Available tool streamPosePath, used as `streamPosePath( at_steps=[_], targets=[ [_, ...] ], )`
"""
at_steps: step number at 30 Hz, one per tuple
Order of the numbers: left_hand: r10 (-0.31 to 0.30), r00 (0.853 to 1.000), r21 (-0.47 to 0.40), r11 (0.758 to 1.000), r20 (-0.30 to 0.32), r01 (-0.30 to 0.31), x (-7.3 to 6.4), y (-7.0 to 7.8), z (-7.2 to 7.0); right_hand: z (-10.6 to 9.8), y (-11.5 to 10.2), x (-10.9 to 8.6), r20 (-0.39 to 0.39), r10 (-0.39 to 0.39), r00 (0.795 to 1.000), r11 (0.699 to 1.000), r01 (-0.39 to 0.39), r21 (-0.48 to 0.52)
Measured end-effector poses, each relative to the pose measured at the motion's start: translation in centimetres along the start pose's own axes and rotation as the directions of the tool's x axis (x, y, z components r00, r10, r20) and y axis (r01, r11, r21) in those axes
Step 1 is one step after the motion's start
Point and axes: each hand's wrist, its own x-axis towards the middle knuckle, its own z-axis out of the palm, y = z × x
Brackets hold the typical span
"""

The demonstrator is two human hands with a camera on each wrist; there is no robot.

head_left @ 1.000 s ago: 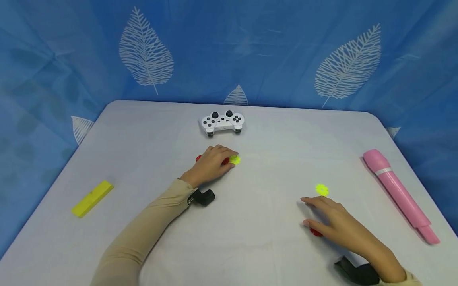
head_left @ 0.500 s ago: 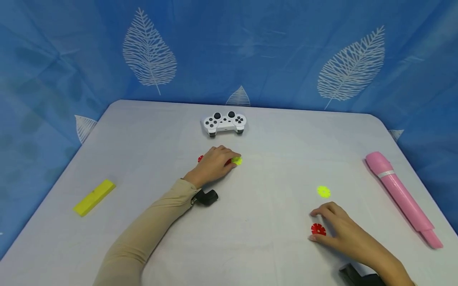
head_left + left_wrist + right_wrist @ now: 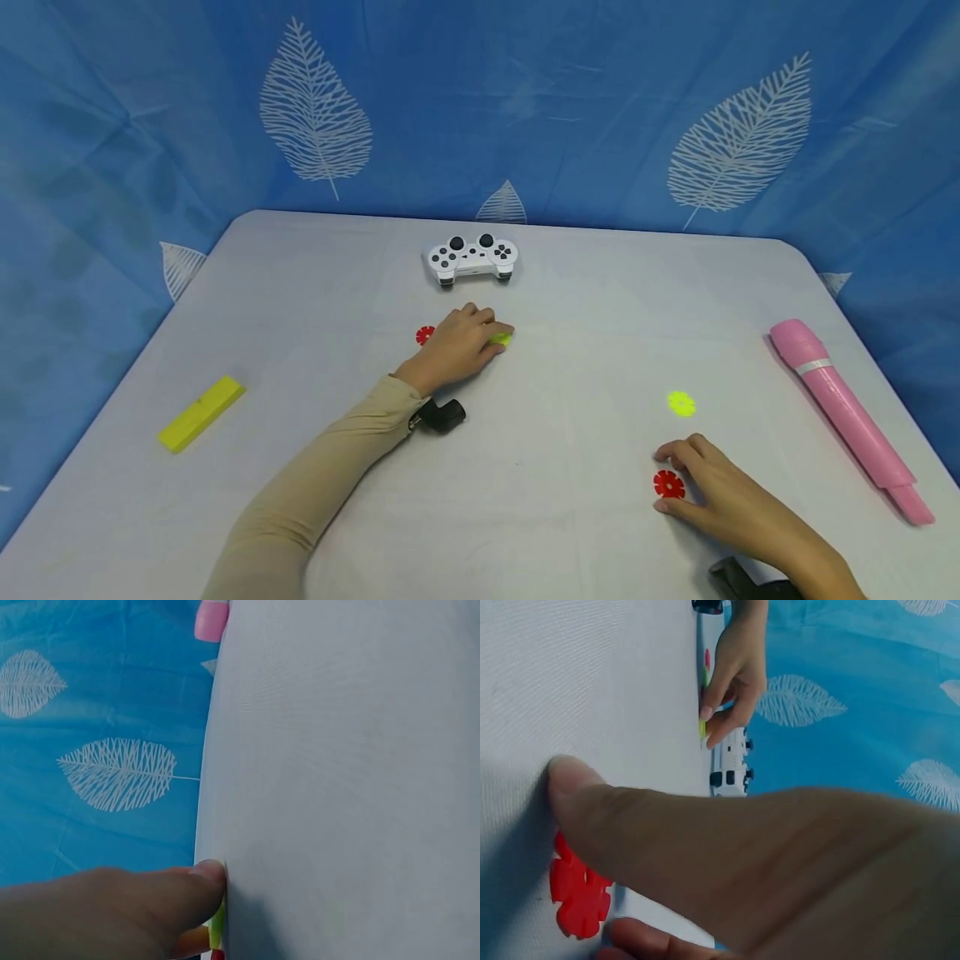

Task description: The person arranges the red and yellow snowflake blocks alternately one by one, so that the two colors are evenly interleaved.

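My left hand [image 3: 453, 346] is at the table's far middle, thumb and fingers round a yellow-green flower-shaped plastic disc [image 3: 500, 339]. In the left wrist view the disc's edge shows between thumb and finger, with a bit of red below it. A red slotted disc [image 3: 424, 335] peeks out behind this hand. My right hand [image 3: 720, 492] lies at the front right, thumb and index finger spread on either side of another red disc [image 3: 669, 484], which lies flat on the table. Just beyond it is a second yellow-green disc [image 3: 682, 404].
A white game controller [image 3: 472, 260] sits beyond the left hand. At the left lies a yellow bar [image 3: 201, 414]. A folded pink umbrella-like stick [image 3: 847, 417] lies along the right side. A blue leaf-patterned curtain [image 3: 585, 108] hangs behind the white table [image 3: 525, 517].
My left hand has shifted slightly right, its fingers now covering more of the yellow-green disc. The right hand has drawn back toward me and lowered, bringing thumb and index finger round the red disc.
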Motion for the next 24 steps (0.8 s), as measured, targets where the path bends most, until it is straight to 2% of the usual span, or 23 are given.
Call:
streamPosePath(
  at_steps=[5, 10, 24],
  targets=[
    [-0.011, 0.999, 0.016, 1.000, 0.036, 0.010, 0.04, 0.20, 0.03, -0.02, 0.07, -0.05, -0.012, -0.048, 0.999, 0.997, 0.049, 0.060],
    [-0.015, 0.999, 0.016, 1.000, 0.035, 0.015, -0.03, 0.23, 0.12, 0.24, 0.19, -0.15, -0.013, -0.068, 0.998, 0.992, 0.069, 0.104],
    [-0.018, 1.000, -0.023, 1.000, 0.014, 0.019, -0.23, 0.32, 0.07, 0.68, 0.20, -0.36, -0.047, -0.026, 0.999, 0.992, 0.031, 0.121]
  ],
)
